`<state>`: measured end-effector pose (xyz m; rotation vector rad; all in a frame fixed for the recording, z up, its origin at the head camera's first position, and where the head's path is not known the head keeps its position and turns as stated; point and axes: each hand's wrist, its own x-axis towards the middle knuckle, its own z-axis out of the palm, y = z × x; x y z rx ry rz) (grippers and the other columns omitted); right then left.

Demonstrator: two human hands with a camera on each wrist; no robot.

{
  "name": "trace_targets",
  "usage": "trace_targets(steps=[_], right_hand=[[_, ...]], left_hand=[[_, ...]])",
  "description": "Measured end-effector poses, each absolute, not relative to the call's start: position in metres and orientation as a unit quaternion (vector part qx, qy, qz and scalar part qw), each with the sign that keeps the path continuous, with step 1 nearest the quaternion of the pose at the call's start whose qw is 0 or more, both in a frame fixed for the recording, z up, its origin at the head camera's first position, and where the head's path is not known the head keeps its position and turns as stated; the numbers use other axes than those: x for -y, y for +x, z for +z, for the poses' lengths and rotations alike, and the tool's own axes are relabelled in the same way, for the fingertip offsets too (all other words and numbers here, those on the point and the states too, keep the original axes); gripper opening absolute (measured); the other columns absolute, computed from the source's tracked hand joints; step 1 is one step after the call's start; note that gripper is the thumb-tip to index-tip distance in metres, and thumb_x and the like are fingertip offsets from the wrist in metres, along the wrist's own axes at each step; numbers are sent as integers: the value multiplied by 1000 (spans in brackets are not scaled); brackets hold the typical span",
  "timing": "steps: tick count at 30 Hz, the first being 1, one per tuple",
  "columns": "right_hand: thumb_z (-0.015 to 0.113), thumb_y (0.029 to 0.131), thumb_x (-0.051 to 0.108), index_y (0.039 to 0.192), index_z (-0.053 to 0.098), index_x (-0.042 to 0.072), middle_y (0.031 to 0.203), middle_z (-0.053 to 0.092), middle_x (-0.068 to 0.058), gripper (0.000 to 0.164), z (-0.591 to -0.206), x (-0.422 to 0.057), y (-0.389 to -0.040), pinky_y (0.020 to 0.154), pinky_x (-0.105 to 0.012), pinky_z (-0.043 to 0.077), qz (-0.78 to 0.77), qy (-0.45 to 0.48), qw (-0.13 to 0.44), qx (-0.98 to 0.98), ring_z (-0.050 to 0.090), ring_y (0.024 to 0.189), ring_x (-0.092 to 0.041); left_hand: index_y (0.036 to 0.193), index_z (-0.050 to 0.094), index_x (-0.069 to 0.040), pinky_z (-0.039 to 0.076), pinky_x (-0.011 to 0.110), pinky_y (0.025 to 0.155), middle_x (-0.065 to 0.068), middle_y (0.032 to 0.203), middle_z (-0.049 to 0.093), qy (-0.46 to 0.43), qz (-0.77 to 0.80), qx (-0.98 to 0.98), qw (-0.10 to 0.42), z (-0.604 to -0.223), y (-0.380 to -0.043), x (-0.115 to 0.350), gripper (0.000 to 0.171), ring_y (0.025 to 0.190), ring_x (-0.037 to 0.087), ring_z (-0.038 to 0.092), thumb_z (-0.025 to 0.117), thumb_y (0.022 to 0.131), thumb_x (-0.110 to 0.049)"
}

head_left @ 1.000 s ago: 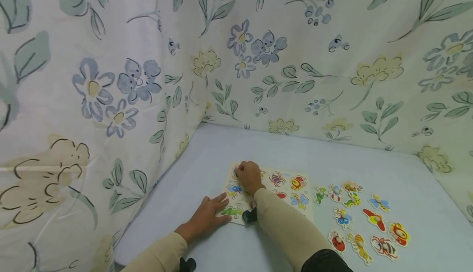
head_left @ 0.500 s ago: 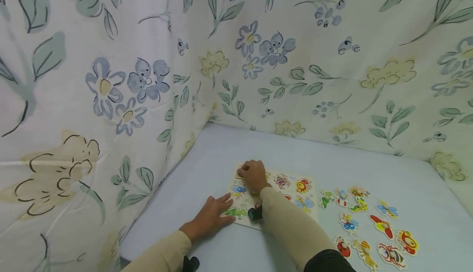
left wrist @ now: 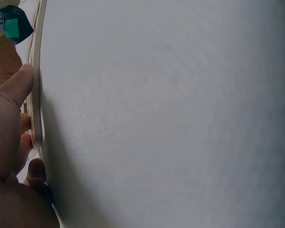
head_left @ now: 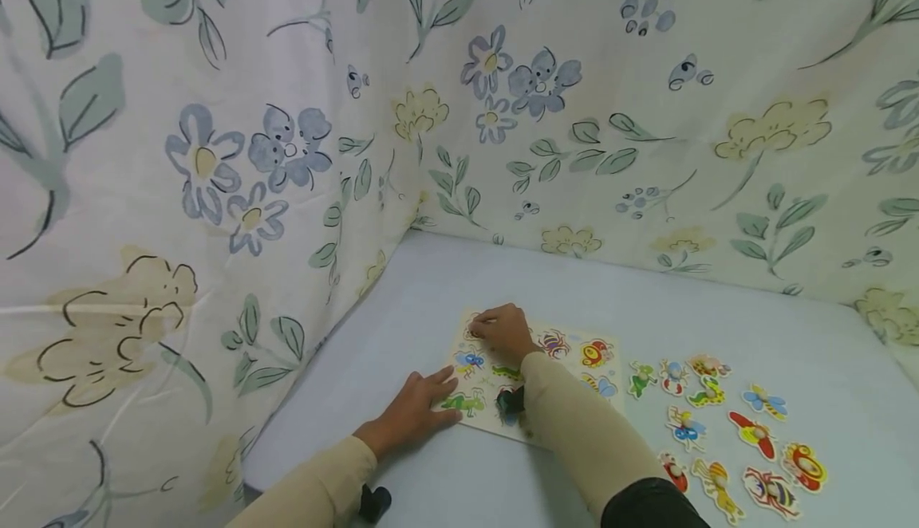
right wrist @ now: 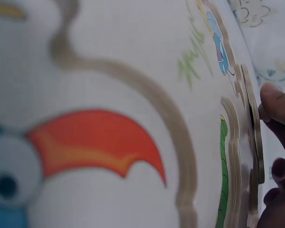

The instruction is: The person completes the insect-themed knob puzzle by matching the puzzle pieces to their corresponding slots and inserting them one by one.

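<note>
Right hand (head_left: pixel 508 332) pinches a piece (right wrist: pixel 258 148), left hand (head_left: pixel 412 410) spread; misaligned, it could jam far left on the board (head_left: pixel 490 423).

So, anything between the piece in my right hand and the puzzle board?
Nothing visible: your right hand holds the piece at the board's far left corner. Your left hand touches the near left corner; loose pieces lie to the right.
</note>
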<state>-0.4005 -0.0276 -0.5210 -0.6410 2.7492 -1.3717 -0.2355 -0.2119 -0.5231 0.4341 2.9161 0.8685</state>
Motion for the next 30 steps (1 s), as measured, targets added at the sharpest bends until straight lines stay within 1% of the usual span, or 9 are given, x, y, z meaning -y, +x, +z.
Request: trace_targets(steps=[2,7,9,11,14,18,26,29,30], right_hand=[[75,85,31,83,79,23,86,71,12,9,-522,28,-402,84,-36,46,-430,-196,8,-881,63,87,-11],[76,84,34,83,79,23,88,72,9,12,-529,29,-407,85,-39,46,-428,-184,8,-885,64,90,-16],[76,84,35,82,79,23,87,72,8,12,-532,30,-409,84,-38,46,-425,-187,0,-886,64,87,-16],[76,84,33,84,80,21,87,72,7,13,-533,30,-410,80,-38,48,-428,-196,-7,-882,65,83,-16],[76,84,31,85,80,19,87,73,5,13,-532,30,-411,79,-38,49,-429,-210,-18,-878,65,82,-15],[77,83,32,87,80,19,89,73,4,14,-528,29,-412,83,-38,48,-423,-214,-20,-880,66,87,-16],[77,84,31,88,80,15,91,73,1,16,-526,30,-412,78,-37,50,-422,-224,-9,-878,66,83,-15],[77,84,32,90,80,17,91,73,5,16,-526,28,-413,78,-34,49,-424,-220,-14,-878,63,83,-9],[75,85,31,93,80,17,87,73,4,17,-524,26,-414,73,-34,50,-429,-221,-14,-876,62,75,-10]], left_hand=[[138,53,-11,35,29,77,-1,150,39,142,279,-949,34,-523,-236,212,63,87,13,39,67,88,-47],[137,54,-9,35,29,77,1,149,40,151,281,-947,32,-525,-235,212,63,86,14,39,68,88,-46],[137,54,-9,35,29,76,2,149,40,151,283,-947,32,-525,-234,212,63,85,14,39,68,88,-46],[137,54,-9,35,28,75,1,149,40,148,284,-947,31,-524,-233,211,63,85,13,38,68,88,-46],[137,54,-9,35,28,75,0,149,40,144,284,-948,26,-522,-233,211,63,85,13,38,68,88,-45],[137,54,-8,35,28,74,1,149,41,147,281,-948,20,-520,-233,211,63,83,13,37,69,87,-44],[136,55,-7,34,27,72,2,148,42,147,282,-948,15,-519,-233,210,62,81,14,37,70,87,-42],[136,55,-7,34,28,73,2,148,42,148,284,-947,19,-519,-233,211,62,82,14,37,70,87,-42],[136,55,-7,34,28,73,3,148,42,149,284,-947,19,-518,-233,211,62,82,14,37,70,87,-42]])
